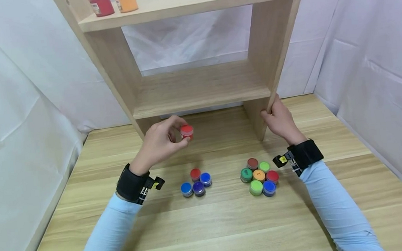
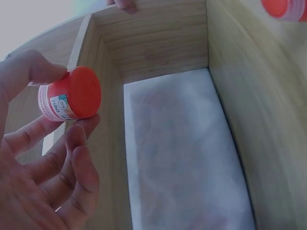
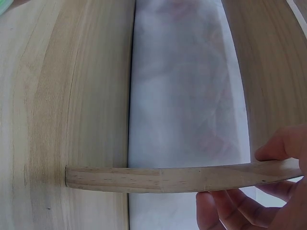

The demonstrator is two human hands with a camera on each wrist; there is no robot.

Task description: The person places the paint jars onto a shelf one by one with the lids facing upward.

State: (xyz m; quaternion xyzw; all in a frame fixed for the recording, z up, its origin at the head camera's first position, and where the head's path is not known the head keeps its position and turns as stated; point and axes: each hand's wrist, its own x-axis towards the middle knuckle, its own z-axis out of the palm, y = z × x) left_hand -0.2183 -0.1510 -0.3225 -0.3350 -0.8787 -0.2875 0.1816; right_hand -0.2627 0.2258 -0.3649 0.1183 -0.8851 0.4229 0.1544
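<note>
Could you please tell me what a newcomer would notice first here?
Probably the red jar pinched in the left hand, before the wooden shelf unit whose side the right hand grips. On the table, the left cluster of four jars and right cluster of seven add bright colour.

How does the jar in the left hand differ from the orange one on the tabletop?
The held jar is red; the orange jar is orange. The left hand pinches the held jar off the tabletop, while the orange jar stands on it among other jars. Both are small and round.
</note>
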